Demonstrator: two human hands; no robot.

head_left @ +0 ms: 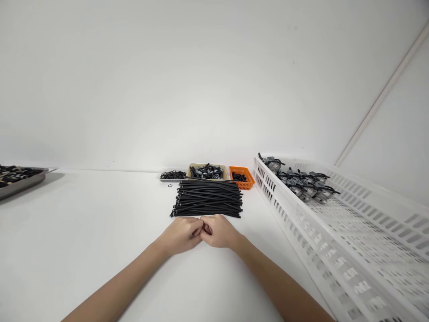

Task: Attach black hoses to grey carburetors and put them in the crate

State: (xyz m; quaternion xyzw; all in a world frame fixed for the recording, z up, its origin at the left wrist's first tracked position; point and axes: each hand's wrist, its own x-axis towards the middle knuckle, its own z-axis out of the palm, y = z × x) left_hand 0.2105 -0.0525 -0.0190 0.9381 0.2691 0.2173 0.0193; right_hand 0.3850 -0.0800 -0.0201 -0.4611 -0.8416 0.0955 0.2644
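Observation:
My left hand (pixel 182 233) and my right hand (pixel 219 230) rest on the white table, both closed into loose fists. Their knuckles touch, and nothing shows in the curled fingers. Just beyond them lies a stack of black rubber tubes (pixel 209 199), laid roughly side by side. One tube (pixel 211 180) lies across the back of the stack. A small black ring (pixel 170 185) is on the table, left of the stack.
Behind the tubes stand a tray of black rings (pixel 173 175), a cream tray (pixel 225 169) of grey and black parts, and an orange basket (pixel 246 184) with short black pieces. A white crate (pixel 301 228) holding clear-and-grey assemblies (pixel 306 183) is at right. A metal tray (pixel 23 184) sits far left.

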